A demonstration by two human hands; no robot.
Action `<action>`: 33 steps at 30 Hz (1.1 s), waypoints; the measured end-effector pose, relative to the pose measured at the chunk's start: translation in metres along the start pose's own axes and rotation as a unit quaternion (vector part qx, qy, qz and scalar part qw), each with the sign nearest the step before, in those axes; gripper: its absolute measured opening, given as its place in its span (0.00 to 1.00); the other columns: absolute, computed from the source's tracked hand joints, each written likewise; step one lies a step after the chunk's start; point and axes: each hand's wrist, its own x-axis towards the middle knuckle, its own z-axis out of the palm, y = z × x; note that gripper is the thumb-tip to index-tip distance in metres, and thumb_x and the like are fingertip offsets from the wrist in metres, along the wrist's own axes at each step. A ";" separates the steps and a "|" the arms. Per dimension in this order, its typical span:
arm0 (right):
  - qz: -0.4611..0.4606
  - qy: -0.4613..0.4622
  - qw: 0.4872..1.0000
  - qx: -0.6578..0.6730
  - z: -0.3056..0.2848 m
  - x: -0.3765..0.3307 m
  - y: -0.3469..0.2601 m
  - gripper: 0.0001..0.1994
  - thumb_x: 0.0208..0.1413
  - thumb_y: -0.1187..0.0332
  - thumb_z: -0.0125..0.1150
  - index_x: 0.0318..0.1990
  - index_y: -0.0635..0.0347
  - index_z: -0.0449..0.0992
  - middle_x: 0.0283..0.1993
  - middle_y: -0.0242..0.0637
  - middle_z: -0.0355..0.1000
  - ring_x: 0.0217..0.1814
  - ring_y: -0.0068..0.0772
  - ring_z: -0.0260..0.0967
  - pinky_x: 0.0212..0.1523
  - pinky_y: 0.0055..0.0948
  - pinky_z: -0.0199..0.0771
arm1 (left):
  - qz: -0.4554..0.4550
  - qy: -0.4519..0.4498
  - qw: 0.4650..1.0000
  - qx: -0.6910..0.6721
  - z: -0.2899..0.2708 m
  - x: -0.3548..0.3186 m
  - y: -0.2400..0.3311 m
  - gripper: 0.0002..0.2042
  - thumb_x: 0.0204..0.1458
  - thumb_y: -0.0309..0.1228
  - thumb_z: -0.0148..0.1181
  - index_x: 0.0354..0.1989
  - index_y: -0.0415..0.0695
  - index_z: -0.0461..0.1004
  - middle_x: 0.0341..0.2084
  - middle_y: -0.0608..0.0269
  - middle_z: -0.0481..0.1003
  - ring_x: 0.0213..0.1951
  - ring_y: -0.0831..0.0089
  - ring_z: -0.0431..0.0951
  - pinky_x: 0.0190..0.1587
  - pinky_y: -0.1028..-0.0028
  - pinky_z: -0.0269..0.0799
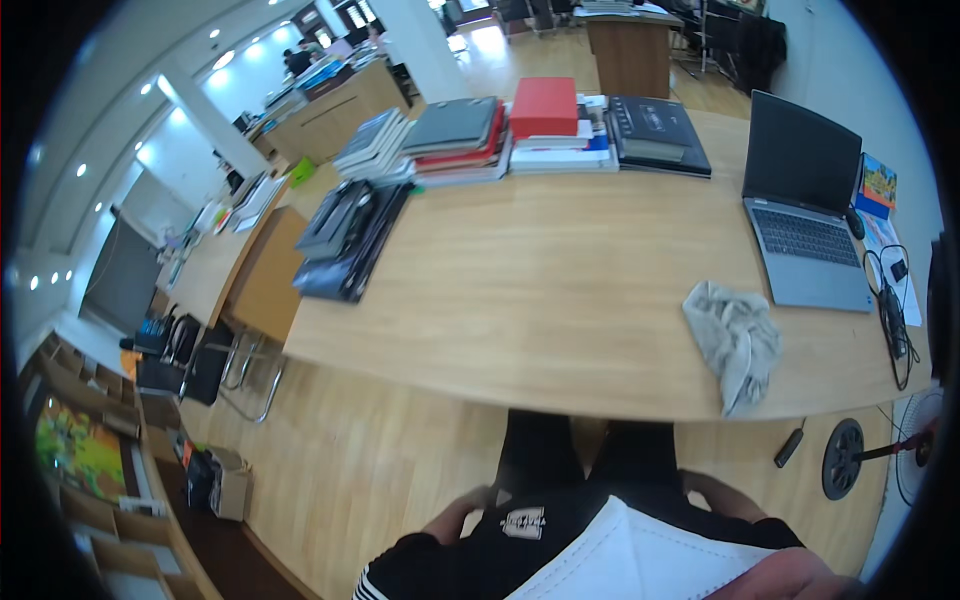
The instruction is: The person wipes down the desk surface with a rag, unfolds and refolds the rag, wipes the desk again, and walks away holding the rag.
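Both arms hang down beside my black-clad thighs. My left hand (476, 499) is low by the left hip and my right hand (698, 483) by the right one; the fingers of both are hidden, and neither is near the desktop. Ahead of me stretches a light wooden desk (530, 300). A crumpled grey-green cloth (737, 345) lies at its near right, one end reaching the front edge. Behind it an open silver laptop (815, 240) with a dark screen stands at the right side.
Along the far edge stand stacks of books and folders (455, 125), a red box (543, 105) and a dark flat case (660, 130). Dark folders (340, 240) lie at the left. A cable with an adapter (893, 320) lies beside the laptop; a fan (915, 440) stands at lower right.
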 end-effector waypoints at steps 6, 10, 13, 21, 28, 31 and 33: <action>0.119 0.013 0.947 -0.297 -0.064 -0.100 -0.132 0.20 0.47 0.52 0.61 0.46 0.51 0.80 0.46 0.42 0.77 0.47 0.44 0.76 0.46 0.40 0.74 | -0.168 0.103 0.972 0.130 -0.017 -0.031 0.063 0.23 0.43 0.41 0.62 0.47 0.42 0.76 0.40 0.44 0.78 0.44 0.51 0.78 0.46 0.61 0.73; 0.093 0.127 0.936 -0.314 -0.100 -0.144 -0.163 0.18 0.46 0.51 0.62 0.34 0.56 0.82 0.37 0.45 0.78 0.42 0.48 0.76 0.43 0.40 0.75 | -0.201 0.180 0.958 0.096 -0.013 -0.029 0.088 0.24 0.42 0.46 0.63 0.46 0.45 0.77 0.41 0.46 0.78 0.45 0.52 0.78 0.47 0.61 0.73; -0.148 0.223 0.948 -0.169 -0.128 -0.229 -0.258 0.25 0.52 0.48 0.59 0.48 0.59 0.78 0.45 0.49 0.75 0.48 0.49 0.73 0.48 0.36 0.74 | -0.255 0.200 0.944 0.068 -0.010 -0.054 0.160 0.23 0.42 0.47 0.64 0.46 0.48 0.78 0.41 0.48 0.78 0.45 0.53 0.78 0.48 0.61 0.73; -0.258 0.571 0.774 -0.092 -0.241 -0.308 -0.313 0.29 0.54 0.56 0.61 0.60 0.61 0.66 0.65 0.48 0.61 0.68 0.48 0.56 0.67 0.41 0.53 | -0.275 0.521 0.797 0.134 -0.113 -0.070 0.192 0.16 0.45 0.45 0.65 0.35 0.46 0.80 0.32 0.51 0.79 0.39 0.56 0.80 0.41 0.62 0.73; 0.086 0.588 0.784 -0.181 -0.265 -0.231 -0.314 0.32 0.57 0.49 0.52 0.62 0.62 0.63 0.69 0.57 0.51 0.71 0.58 0.46 0.71 0.49 0.40 | 0.128 0.711 0.666 0.186 -0.166 -0.067 0.338 0.05 0.51 0.28 0.62 0.31 0.40 0.78 0.24 0.57 0.77 0.28 0.66 0.77 0.32 0.70 0.70; 0.073 0.588 0.784 -0.183 -0.268 -0.207 -0.341 0.31 0.59 0.49 0.48 0.63 0.62 0.63 0.69 0.58 0.51 0.71 0.59 0.47 0.70 0.50 0.41 | 0.217 0.642 0.714 0.174 -0.166 -0.024 0.393 0.06 0.51 0.27 0.61 0.35 0.38 0.77 0.29 0.54 0.78 0.33 0.63 0.77 0.38 0.67 0.71; 0.034 0.583 0.791 -0.183 -0.264 -0.188 -0.360 0.29 0.59 0.52 0.48 0.62 0.63 0.63 0.69 0.58 0.51 0.71 0.59 0.47 0.70 0.50 0.41 | 0.304 0.574 0.717 0.254 -0.169 0.005 0.430 0.11 0.50 0.28 0.62 0.40 0.39 0.76 0.37 0.51 0.77 0.41 0.57 0.76 0.47 0.62 0.69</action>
